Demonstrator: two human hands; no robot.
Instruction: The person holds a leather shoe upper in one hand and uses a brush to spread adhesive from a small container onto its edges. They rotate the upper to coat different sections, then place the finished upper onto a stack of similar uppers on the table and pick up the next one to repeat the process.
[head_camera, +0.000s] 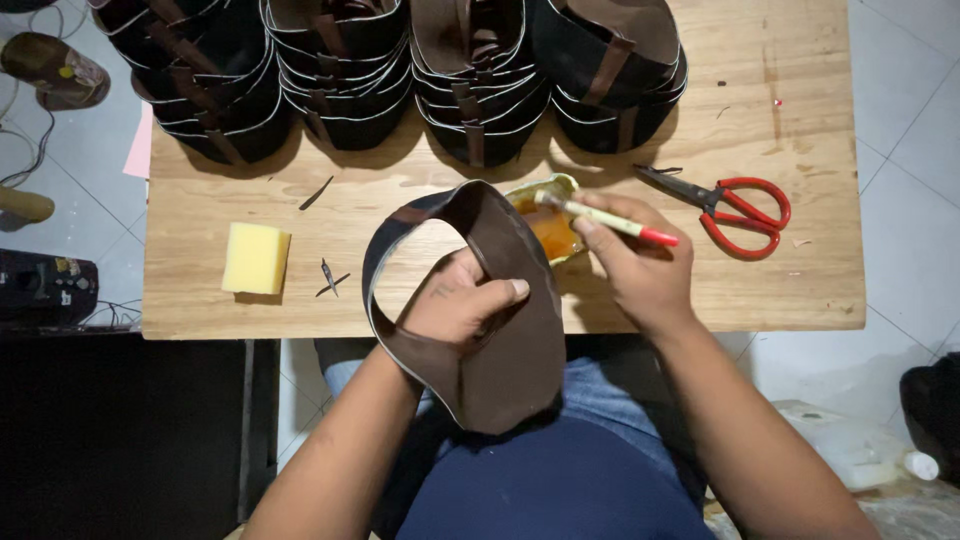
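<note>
Dark blue cloth and blue jeans of a seated person's lap (560, 480) fill the foreground, at the edge of a wooden bench (800, 280); the left hand (455, 300) is closed around a curved brown leather strap (500, 330), thumb pressed across its wide lower part, holding it over the lap and the bench edge; the strap's long axis runs from the lap up and away toward the bench, its narrow looped end arching above the hand; the right hand (635, 265) grips a slim brush (600, 217) with a pale handle and red end, fingers closed on it, the handle lying almost level, red end to the right, bristle end pointing left into a small dish of orange glue (548, 225) just beside the strap; red-handled scissors (735, 210) lie to the right, blades pointing left; a yellow sponge (255, 258) sits to the left; rows of stacked dark shoe uppers (400, 80) line the far side of the bench.
</note>
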